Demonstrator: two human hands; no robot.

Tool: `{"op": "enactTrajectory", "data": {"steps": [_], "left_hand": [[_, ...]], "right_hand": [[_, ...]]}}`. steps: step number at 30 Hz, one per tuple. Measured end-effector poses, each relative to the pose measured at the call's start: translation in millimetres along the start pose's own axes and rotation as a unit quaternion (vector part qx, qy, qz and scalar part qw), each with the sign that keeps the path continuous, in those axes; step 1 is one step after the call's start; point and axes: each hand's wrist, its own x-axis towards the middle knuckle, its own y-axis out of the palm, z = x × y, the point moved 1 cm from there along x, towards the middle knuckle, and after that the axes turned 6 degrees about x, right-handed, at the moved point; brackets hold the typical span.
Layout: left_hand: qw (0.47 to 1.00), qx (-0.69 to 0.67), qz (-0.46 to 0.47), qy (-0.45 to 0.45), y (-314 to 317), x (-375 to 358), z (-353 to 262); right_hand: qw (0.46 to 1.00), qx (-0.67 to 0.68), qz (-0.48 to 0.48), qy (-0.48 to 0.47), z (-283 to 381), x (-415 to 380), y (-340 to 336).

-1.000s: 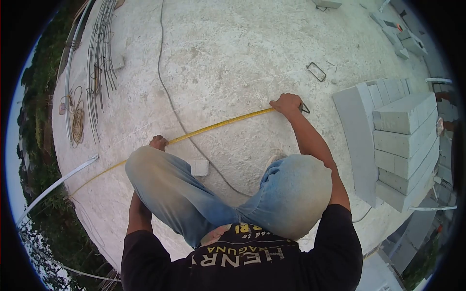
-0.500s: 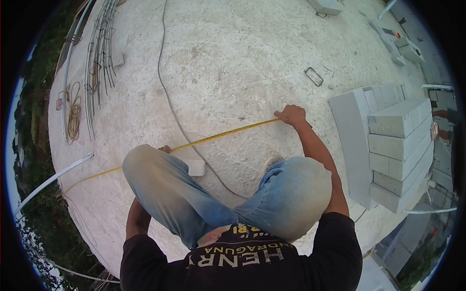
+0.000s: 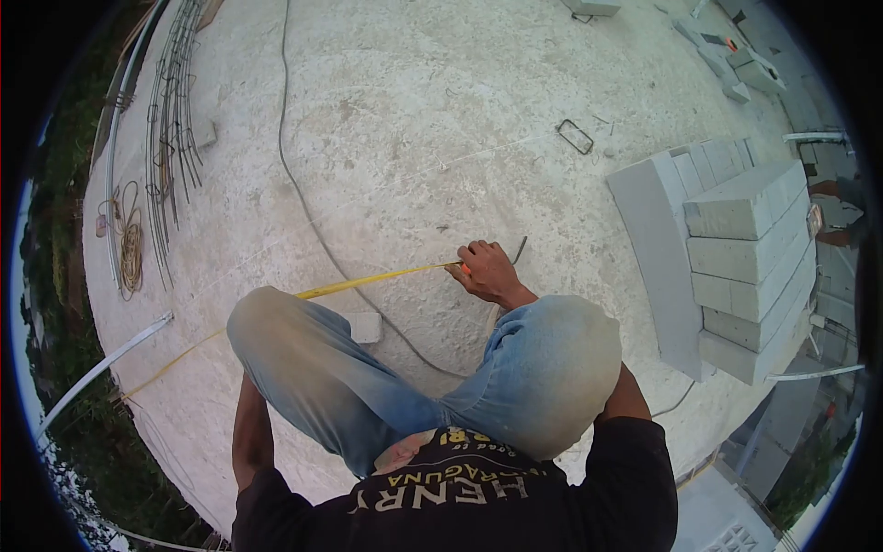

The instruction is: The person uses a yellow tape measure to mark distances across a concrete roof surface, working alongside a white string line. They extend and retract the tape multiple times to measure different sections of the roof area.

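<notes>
A yellow tape measure [image 3: 377, 277] stretches low over the rough concrete floor, from behind my left knee to my right hand [image 3: 490, 273]. The fingers of that hand are closed around its end, with a bit of orange showing between them. A short dark strip [image 3: 521, 248] sticks out just past the knuckles. My left hand is hidden behind the left knee; only the forearm shows. Further left, the yellow tape carries on toward the slab's edge. A small pale block [image 3: 365, 327] lies between my knees, beside a grey cable [image 3: 317, 235].
Stacked grey blocks [image 3: 731, 258] stand at the right, with another person's arm [image 3: 832, 237] beyond. Steel bars [image 3: 170, 120] and coiled rope [image 3: 131, 253] lie at the left near the edge. A wire loop [image 3: 575, 136] rests on the floor ahead.
My right hand has moved left and closer to my knees, now with orange showing in its grip. The left hand, partly visible before, has gone behind the knee. The view has shifted slightly.
</notes>
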Motion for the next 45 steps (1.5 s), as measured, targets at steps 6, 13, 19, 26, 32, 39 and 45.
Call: {"op": "enactTrajectory", "data": {"steps": [6,13,19,26,32,39,45], "left_hand": [[0.999,0.032,-0.041,-0.011,-23,12,-26],[0.996,0.049,-0.069,-0.011,-35,-13,-17],[0.994,0.047,-0.102,-0.003,-25,17,27],[0.989,0.055,-0.098,-0.096,-35,-18,36],[0.936,0.128,-0.215,-0.246,-46,5,66],[0.987,0.146,-0.061,0.042,-44,1,20],[0.995,0.066,0.038,0.071,-45,4,-50]], "right_hand": [[0.998,-0.036,0.045,-0.024,16,20,18],[0.996,-0.026,0.063,-0.061,19,20,30],[0.993,-0.018,0.108,-0.054,41,33,16],[0.993,-0.025,0.098,-0.055,47,15,22],[0.995,-0.016,0.08,-0.052,46,29,17],[0.985,-0.049,0.164,0.023,38,8,-3],[0.975,-0.091,0.194,0.058,-32,-38,-18]]}}
